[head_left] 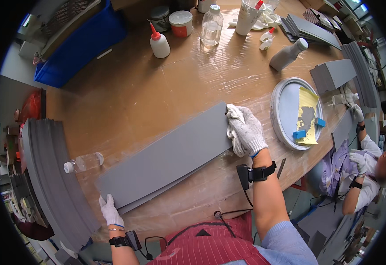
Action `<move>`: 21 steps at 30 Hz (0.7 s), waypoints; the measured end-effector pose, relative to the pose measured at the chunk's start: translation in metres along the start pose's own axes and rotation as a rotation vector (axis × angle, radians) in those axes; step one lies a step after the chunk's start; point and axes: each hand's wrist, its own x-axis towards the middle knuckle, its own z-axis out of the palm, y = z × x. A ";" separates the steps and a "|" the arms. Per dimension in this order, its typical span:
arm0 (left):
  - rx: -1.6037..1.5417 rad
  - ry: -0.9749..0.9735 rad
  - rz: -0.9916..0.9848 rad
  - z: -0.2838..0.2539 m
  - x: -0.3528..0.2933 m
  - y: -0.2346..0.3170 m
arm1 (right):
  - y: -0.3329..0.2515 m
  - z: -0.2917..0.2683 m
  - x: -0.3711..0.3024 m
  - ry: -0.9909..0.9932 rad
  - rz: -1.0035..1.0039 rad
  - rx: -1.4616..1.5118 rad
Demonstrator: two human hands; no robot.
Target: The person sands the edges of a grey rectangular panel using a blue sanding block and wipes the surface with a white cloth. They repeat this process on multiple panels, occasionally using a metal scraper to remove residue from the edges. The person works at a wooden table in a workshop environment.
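A long flat grey panel lies slantwise on the table before me, with another grey panel's edge showing beneath it. At its near left corner my white-gloved left hand grips the edge; part of its fingers is hidden. My right hand, also gloved, is closed around a crumpled white cloth. That cloth touches the right end of the upper panel.
Stacked grey panels stand at left beside a lying clear bottle. A round lid bearing yellow sandpaper and blue blocks sits right. Bottles, including a red-tipped squeeze bottle, line the back near a blue bin. A co-worker works at right.
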 end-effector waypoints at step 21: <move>1.280 -0.483 0.932 0.066 -0.060 0.059 | 0.161 -0.129 -0.144 0.702 0.236 -0.720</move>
